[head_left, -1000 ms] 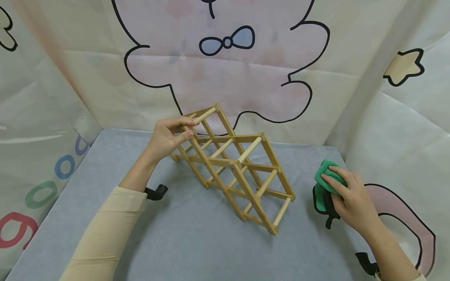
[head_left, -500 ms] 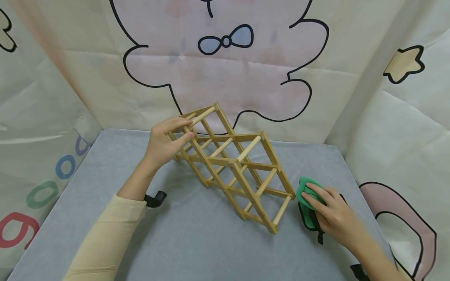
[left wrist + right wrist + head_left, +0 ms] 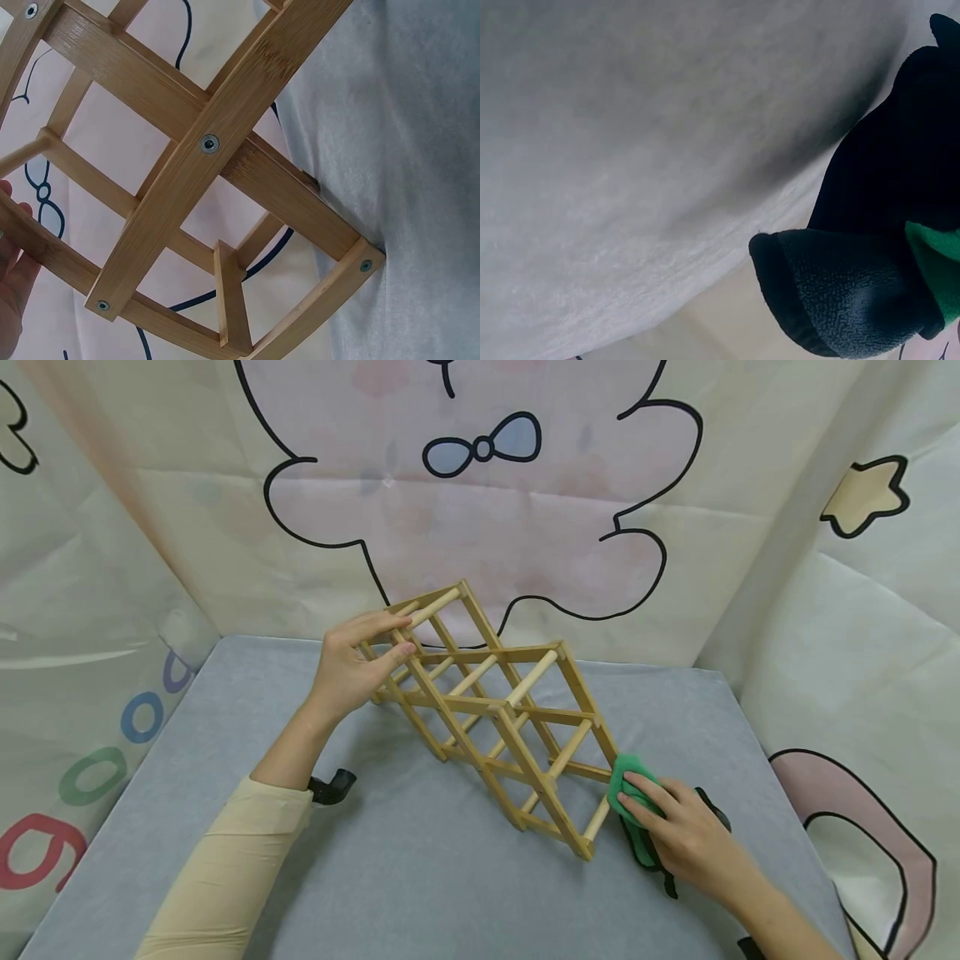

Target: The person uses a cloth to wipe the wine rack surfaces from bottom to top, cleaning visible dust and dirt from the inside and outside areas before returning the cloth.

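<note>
A lattice wine rack of light wood [image 3: 540, 783] stands tilted on the table, its upper left corner raised toward the back. My left hand [image 3: 348, 668] grips that corner, with the thumb in front and fingers over the top bar. Screw heads show on the crossed slats [image 3: 165, 217] in the left wrist view. Bunched in my right hand [image 3: 693, 839] is a green cloth [image 3: 628, 781] with a dark side, held against the rack's right end. In the right wrist view, the dark part of the cloth [image 3: 847, 292] hangs down and the fingers are hidden.
A grey-blue cloth [image 3: 420, 893] covers the table. Pale printed curtains [image 3: 750, 593] enclose the back and both sides. A black wrist mount [image 3: 332, 786] juts out beside the left forearm.
My right hand has carried the green cloth leftward and slightly down, from apart at the right to the rack's right end. My left hand shifted slightly on its corner; the rack stayed in place.
</note>
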